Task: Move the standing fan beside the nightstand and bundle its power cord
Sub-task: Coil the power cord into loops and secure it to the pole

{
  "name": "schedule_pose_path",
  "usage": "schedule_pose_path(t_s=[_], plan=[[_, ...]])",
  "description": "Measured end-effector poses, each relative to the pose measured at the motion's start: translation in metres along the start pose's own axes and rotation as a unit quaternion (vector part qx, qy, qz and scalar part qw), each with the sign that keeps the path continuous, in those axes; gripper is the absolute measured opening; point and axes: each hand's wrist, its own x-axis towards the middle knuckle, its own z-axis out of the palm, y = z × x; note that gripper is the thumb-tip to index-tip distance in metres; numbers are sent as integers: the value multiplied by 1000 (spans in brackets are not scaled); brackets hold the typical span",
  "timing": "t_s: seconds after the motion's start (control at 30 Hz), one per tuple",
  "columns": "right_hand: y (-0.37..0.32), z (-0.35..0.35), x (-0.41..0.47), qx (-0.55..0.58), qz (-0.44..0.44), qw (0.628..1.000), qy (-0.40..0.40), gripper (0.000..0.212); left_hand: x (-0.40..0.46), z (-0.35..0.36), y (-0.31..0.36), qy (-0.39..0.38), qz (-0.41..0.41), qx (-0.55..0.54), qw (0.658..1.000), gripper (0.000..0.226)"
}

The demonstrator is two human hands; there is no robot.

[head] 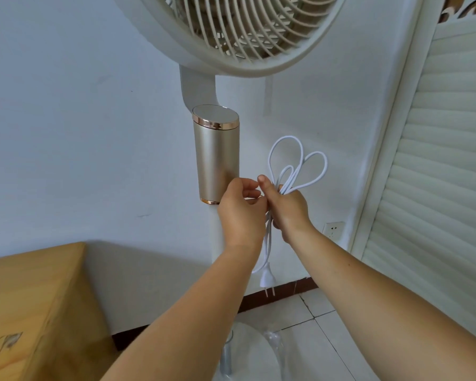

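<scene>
The standing fan (216, 155) rises in front of me, with a cream grille at the top, a gold cylinder below it and a white pole. A wooden nightstand (33, 298) stands just to its left. My right hand (287, 207) grips the folded white power cord (297, 166), whose loops fan out above the fist. The plug (266, 280) dangles below the hands. My left hand (242, 213) is curled beside the right, fingers touching the bundle next to the pole; its exact hold on the cord is hidden.
A white wall is behind the fan, with a socket (333, 229) low on the right. A louvred cabinet door (437, 188) fills the right side. The fan's round base (253, 353) rests on pale floor tiles.
</scene>
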Motion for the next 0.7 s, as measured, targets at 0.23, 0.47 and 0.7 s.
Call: schedule_pose_path(t_s=[0.23, 0.47, 0.7], plan=[[0, 6, -3, 8, 7, 1000, 11, 51, -19, 3, -15, 39, -36, -103, 993, 29], [-2, 7, -11, 42, 34, 999, 6, 45, -32, 1, -24, 61, 82, -6, 995, 26], [-5, 8, -15, 37, 37, 999, 7, 48, -32, -5, -32, -26, 101, 96, 990, 29]])
